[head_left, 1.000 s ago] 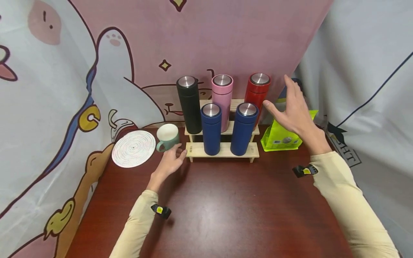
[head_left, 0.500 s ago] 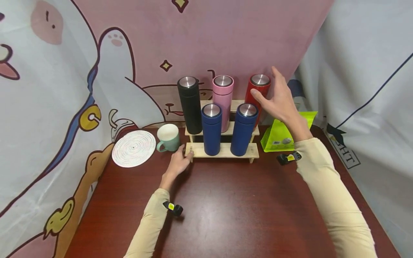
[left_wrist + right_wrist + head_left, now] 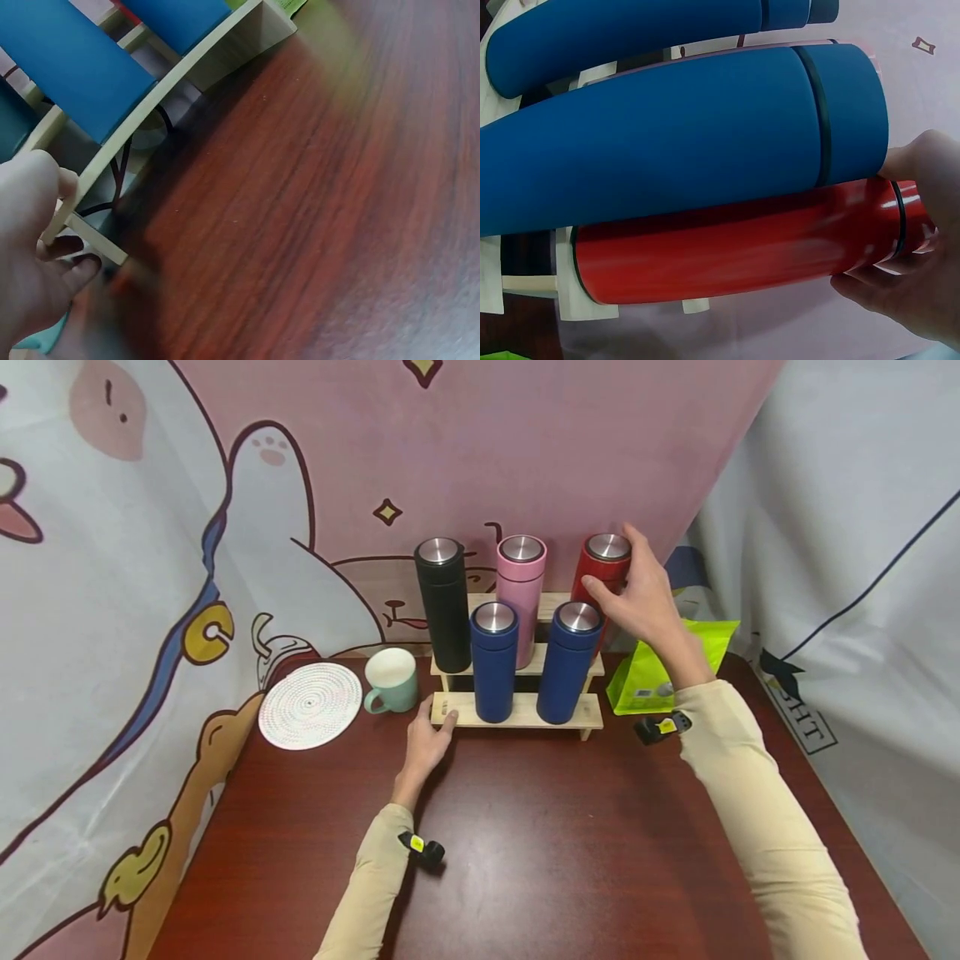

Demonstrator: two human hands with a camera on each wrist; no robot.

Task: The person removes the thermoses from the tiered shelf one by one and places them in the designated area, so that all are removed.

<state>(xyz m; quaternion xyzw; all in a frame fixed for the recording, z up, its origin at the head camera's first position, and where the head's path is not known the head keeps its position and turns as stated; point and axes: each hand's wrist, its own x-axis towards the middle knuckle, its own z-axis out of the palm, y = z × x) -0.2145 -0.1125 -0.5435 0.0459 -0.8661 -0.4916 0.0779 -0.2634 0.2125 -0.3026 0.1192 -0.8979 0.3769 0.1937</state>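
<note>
A stepped wooden rack (image 3: pixel 461 710) bears several upright thermos flasks. My left hand (image 3: pixel 427 743) grips the left end of its lowest board; in the left wrist view the thumb is over the board and fingers (image 3: pixel 64 266) are below it. My right hand (image 3: pixel 645 597) is curled round the upper part of the red thermos (image 3: pixel 727 251) at the right of the middle step. Two blue thermoses stand on the front step, one blue thermos (image 3: pixel 566 672) just before the red one. Behind them are a pink thermos (image 3: pixel 521 581) and a black thermos (image 3: pixel 444 618).
Left of the rack stand a green mug (image 3: pixel 397 689) and a round white woven mat (image 3: pixel 309 706). A lime-green bag (image 3: pixel 637 681) sits to the right, partly behind my right forearm. Printed cloth (image 3: pixel 450 443) hangs behind the dark red table (image 3: pixel 525 843).
My left hand has moved right from beside the mug onto the rack's left end. My right hand has moved left from above the green bag and closed round the red thermos.
</note>
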